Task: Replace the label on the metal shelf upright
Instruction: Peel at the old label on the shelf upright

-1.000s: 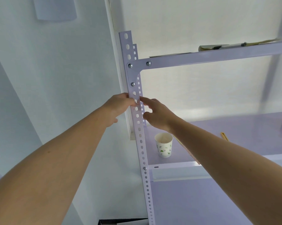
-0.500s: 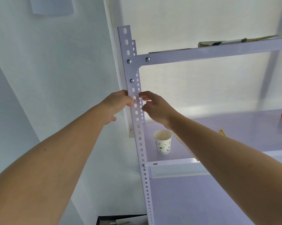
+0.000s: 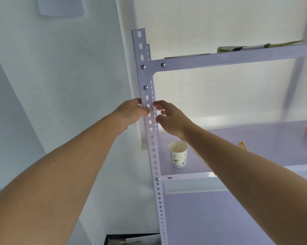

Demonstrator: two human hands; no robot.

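Both my arms reach up to the pale lilac perforated metal shelf upright (image 3: pixel 151 138). My left hand (image 3: pixel 131 114) wraps its left edge, fingertips pinched on a small clear label with thin orange lines (image 3: pixel 149 107) stuck to the upright's face, below the bolted corner plate (image 3: pixel 145 76). My right hand (image 3: pixel 172 119) touches the upright's right edge beside the label, fingers loosely curled, gripping nothing I can see. A white paper cup with green print (image 3: pixel 178 153) stands right of the upright.

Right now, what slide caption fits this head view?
Both hands, left and right, work a small label on the perforated shelf upright, above a paper cup.
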